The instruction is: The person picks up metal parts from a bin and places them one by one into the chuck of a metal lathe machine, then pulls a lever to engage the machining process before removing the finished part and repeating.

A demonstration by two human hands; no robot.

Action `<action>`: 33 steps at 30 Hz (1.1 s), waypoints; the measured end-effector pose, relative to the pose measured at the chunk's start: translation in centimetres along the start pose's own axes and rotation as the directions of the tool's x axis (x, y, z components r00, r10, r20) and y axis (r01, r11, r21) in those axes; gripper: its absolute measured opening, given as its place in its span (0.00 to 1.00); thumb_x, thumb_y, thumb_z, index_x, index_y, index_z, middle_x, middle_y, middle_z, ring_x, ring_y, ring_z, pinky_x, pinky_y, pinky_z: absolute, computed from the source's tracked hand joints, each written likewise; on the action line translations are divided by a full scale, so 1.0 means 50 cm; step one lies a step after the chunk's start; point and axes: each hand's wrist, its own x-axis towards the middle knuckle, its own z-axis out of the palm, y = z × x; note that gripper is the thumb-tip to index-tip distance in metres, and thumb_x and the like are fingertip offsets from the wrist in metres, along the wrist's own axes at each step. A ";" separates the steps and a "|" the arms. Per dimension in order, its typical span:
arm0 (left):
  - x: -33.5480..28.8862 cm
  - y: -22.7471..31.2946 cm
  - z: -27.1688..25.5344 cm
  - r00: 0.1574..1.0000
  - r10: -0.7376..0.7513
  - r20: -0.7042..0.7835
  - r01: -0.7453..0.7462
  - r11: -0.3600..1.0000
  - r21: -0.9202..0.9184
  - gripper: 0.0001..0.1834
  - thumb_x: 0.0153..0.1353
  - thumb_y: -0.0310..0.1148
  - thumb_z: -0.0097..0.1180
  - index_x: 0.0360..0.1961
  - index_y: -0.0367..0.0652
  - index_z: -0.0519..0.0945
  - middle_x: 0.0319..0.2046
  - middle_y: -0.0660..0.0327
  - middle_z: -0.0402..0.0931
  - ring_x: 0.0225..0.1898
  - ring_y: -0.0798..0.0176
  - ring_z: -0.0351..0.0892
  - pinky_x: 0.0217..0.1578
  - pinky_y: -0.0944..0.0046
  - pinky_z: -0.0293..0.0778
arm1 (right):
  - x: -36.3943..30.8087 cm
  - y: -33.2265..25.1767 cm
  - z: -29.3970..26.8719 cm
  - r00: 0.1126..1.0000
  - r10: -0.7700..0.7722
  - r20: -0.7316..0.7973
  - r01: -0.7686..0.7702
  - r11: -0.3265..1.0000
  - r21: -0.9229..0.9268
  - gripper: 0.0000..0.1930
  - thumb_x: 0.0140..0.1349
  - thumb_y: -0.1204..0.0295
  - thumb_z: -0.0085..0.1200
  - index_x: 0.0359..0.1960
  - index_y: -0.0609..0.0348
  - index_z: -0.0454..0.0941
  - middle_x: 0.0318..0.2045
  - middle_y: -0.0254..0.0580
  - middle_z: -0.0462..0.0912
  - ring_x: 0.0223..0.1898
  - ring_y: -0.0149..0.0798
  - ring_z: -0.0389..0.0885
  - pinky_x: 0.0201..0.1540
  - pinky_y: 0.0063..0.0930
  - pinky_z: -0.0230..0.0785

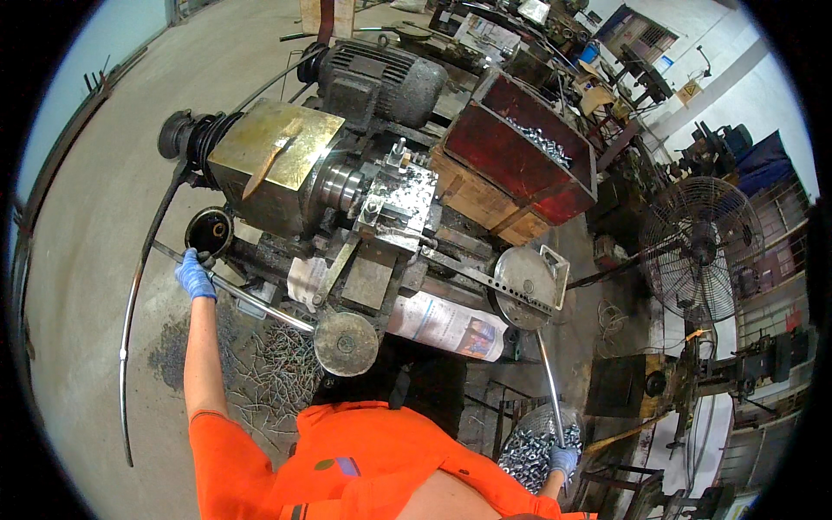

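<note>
My left hand [196, 276], in a blue glove, is closed around a long metal lever [260, 302] that runs to a round disc hub [345, 344] on the front of a small lathe. Just beyond that hand is a dark round cup [200, 234] with a ring inside. At the lower right my right hand [563, 461], also gloved in blue, grips the lower part of another steel lever [549, 377], which hangs from a larger round plate [518, 282]. Between them, the lathe's spindle [340, 188] faces a shiny metal tool block [407, 201]; any workpiece there is too small to make out.
A wooden-handled brush [267, 166] lies on the brass-coloured headstock cover [303, 130]. Behind are a motor [381, 82] and a red bin [520, 143] holding small metal parts. A basket of metal parts [530, 451] stands beside my right hand. Metal shavings [282, 368] litter the floor; a fan [702, 247] stands right.
</note>
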 end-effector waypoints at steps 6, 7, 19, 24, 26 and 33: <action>0.006 -0.005 0.001 1.000 -0.003 -0.022 0.003 1.000 0.012 0.09 0.56 0.28 0.51 0.33 0.31 0.74 0.21 0.50 0.77 0.16 0.59 0.76 0.17 0.65 0.77 | 0.020 0.020 0.027 1.000 0.028 0.007 -0.028 0.999 -0.029 0.23 0.36 0.63 0.60 0.33 0.67 0.77 0.35 0.61 0.79 0.39 0.56 0.77 0.44 0.39 0.69; 0.008 -0.008 0.002 1.000 -0.004 -0.019 0.004 1.000 0.007 0.09 0.56 0.28 0.51 0.33 0.30 0.74 0.21 0.50 0.77 0.16 0.59 0.76 0.17 0.65 0.77 | 0.021 0.026 0.032 1.000 0.023 0.002 -0.023 0.999 -0.029 0.23 0.35 0.63 0.60 0.33 0.67 0.77 0.35 0.61 0.79 0.39 0.56 0.78 0.44 0.39 0.69; 0.017 -0.010 -0.006 1.000 0.010 -0.003 -0.010 1.000 0.007 0.09 0.56 0.28 0.50 0.32 0.31 0.73 0.20 0.50 0.77 0.15 0.59 0.76 0.16 0.65 0.76 | -0.001 0.011 0.016 1.000 0.016 0.013 -0.015 1.000 -0.014 0.25 0.34 0.59 0.63 0.32 0.66 0.78 0.33 0.61 0.79 0.38 0.55 0.78 0.43 0.38 0.70; 0.022 -0.013 -0.007 1.000 -0.005 -0.011 0.005 1.000 0.014 0.09 0.56 0.29 0.50 0.32 0.31 0.74 0.21 0.49 0.77 0.15 0.58 0.76 0.16 0.65 0.76 | 0.016 0.022 0.036 0.999 0.045 0.011 -0.044 0.997 -0.062 0.26 0.34 0.56 0.63 0.33 0.65 0.79 0.36 0.60 0.79 0.39 0.54 0.78 0.44 0.38 0.70; 0.025 -0.015 -0.009 1.000 -0.011 -0.009 0.011 1.000 -0.006 0.09 0.56 0.29 0.50 0.32 0.31 0.73 0.21 0.49 0.77 0.15 0.58 0.76 0.16 0.65 0.76 | 0.017 0.025 0.040 0.999 0.030 0.014 -0.029 0.998 -0.062 0.26 0.35 0.56 0.63 0.33 0.64 0.79 0.36 0.59 0.79 0.39 0.54 0.78 0.44 0.38 0.70; 0.027 -0.016 -0.009 1.000 -0.013 0.009 0.013 1.000 -0.018 0.09 0.55 0.29 0.51 0.31 0.31 0.74 0.21 0.49 0.77 0.16 0.58 0.76 0.16 0.64 0.77 | 0.009 0.035 0.044 1.000 -0.005 -0.005 0.005 1.000 -0.021 0.21 0.36 0.60 0.60 0.31 0.63 0.80 0.33 0.59 0.80 0.38 0.54 0.79 0.44 0.38 0.70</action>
